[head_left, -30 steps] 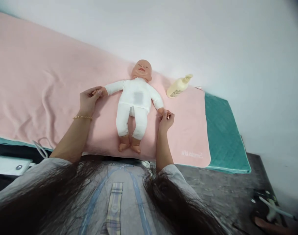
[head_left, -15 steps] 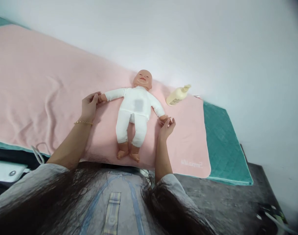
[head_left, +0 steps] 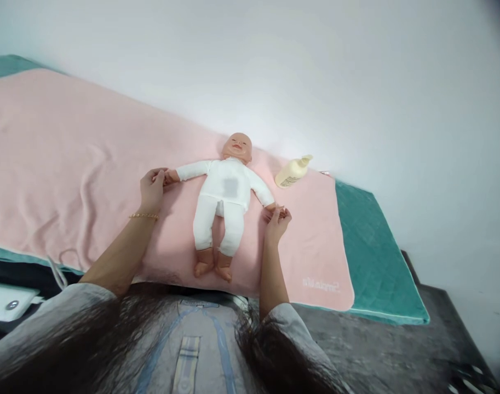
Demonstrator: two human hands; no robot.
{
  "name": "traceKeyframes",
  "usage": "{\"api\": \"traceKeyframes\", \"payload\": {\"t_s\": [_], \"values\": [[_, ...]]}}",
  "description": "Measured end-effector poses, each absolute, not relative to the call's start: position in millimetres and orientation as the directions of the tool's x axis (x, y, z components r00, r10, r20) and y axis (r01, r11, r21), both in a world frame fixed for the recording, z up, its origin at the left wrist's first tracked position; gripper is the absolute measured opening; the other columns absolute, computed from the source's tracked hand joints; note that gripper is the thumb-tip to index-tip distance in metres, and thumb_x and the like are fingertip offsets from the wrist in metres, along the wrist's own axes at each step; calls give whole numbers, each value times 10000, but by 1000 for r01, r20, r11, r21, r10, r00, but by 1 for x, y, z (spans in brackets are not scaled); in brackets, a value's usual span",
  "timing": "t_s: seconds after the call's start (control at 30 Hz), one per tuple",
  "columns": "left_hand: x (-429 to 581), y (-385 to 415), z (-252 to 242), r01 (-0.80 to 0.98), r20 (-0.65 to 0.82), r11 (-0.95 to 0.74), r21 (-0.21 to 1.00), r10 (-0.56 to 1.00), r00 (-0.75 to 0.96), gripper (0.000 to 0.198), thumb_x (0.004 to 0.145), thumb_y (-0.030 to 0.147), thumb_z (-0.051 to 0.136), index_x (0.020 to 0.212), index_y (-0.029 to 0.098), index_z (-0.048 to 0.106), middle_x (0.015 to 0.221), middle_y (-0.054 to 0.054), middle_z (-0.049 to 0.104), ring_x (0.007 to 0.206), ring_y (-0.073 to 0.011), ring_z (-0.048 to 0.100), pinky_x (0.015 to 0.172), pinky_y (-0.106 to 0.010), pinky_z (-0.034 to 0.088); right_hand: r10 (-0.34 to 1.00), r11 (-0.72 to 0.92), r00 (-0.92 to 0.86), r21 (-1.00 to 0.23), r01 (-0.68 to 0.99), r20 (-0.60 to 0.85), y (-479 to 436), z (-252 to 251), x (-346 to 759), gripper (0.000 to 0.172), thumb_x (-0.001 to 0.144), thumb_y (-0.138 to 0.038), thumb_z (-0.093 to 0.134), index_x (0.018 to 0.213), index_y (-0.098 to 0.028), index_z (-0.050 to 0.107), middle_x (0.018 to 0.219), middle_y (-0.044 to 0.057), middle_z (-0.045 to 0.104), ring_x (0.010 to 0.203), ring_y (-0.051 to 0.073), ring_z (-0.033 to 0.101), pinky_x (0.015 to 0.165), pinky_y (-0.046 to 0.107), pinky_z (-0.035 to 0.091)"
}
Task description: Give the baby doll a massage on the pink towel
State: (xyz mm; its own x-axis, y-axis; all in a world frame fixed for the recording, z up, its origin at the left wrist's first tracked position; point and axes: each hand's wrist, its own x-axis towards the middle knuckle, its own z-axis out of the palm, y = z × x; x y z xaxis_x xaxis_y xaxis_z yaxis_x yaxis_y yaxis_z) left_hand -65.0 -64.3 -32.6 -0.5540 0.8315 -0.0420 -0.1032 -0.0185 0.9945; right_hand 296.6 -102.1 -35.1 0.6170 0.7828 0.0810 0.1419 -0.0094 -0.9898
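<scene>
A baby doll (head_left: 225, 194) in a white bodysuit lies on its back on a pink towel (head_left: 69, 164), head toward the wall, arms spread. My left hand (head_left: 151, 189), with a gold bracelet at the wrist, pinches the small hand of the doll's outstretched arm on the left. At the other side, my right hand (head_left: 277, 221) has its fingers closed round the doll's other hand. The doll's bare feet point toward me near the towel's front edge.
A cream pump bottle (head_left: 291, 172) lies on its side on the towel, right of the doll's head. A teal quilted mat (head_left: 373, 241) shows under the towel at the right. A white device (head_left: 7, 301) with a cable sits at the lower left. A white wall stands behind.
The view has tilted up, so the doll sits lower in frame. Both hands stay at the doll's hands; the right fingers, loosened half a second ago, are closed again.
</scene>
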Motion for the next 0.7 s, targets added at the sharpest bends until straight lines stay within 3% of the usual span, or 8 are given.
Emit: {"api": "traceKeyframes", "payload": {"t_s": [0.1,0.23,0.33,0.43,0.53,0.6,0.7], "values": [[-62,-70,-29,-22,14,-35,999,781,-624,290,915,305,609,1142,125,616,1178,-134,610,899,-203,635,692,-327,555,767,-13,635,-988,156,90,-103,-35,297,599,871,-491,566,1312,-115,413,1304,200,555,1176,254,589,983,389,516],[-54,-86,-19,224,221,-85,971,679,-700,410,963,318,544,1321,131,474,1418,-162,417,1070,-226,584,716,-305,507,782,-23,619,-989,144,72,-102,-36,300,597,867,-447,558,1335,-114,397,1308,201,555,1150,247,604,965,389,523],[-43,-113,-7,354,326,-103,929,680,-657,356,981,321,486,1298,159,486,1344,-143,487,1061,-218,572,660,-274,479,792,-29,607,-990,136,60,-103,-37,301,610,862,-436,556,1347,-108,385,1317,204,548,1137,242,610,949,382,530],[-32,-157,4,486,337,-19,874,745,-576,319,978,362,463,1226,177,539,1080,-86,591,868,-173,580,647,-257,451,799,-24,598,-990,139,64,-103,-37,302,610,862,-441,557,1345,-108,391,1317,196,549,1154,230,599,971,365,515],[-22,-209,6,517,229,35,856,869,-439,342,938,423,518,1183,188,555,731,24,554,593,-134,507,554,-245,390,803,-24,592,-989,143,67,-103,-36,303,628,853,-457,576,1339,-98,403,1299,205,553,1154,240,598,957,365,519],[-14,-241,2,515,22,108,851,971,-240,442,941,485,448,1266,189,490,600,71,494,514,-142,490,524,-248,363,805,-21,590,-989,144,69,-103,-36,303,636,850,-463,583,1339,-98,406,1296,208,552,1155,245,598,958,369,518],[2,-273,-6,537,-271,269,799,960,-76,690,860,602,484,1372,145,415,522,89,481,499,-183,545,518,-268,380,813,-10,578,-991,134,70,-103,-36,302,642,858,-472,567,1354,-105,392,1306,206,547,1152,243,604,956,365,523]]}}
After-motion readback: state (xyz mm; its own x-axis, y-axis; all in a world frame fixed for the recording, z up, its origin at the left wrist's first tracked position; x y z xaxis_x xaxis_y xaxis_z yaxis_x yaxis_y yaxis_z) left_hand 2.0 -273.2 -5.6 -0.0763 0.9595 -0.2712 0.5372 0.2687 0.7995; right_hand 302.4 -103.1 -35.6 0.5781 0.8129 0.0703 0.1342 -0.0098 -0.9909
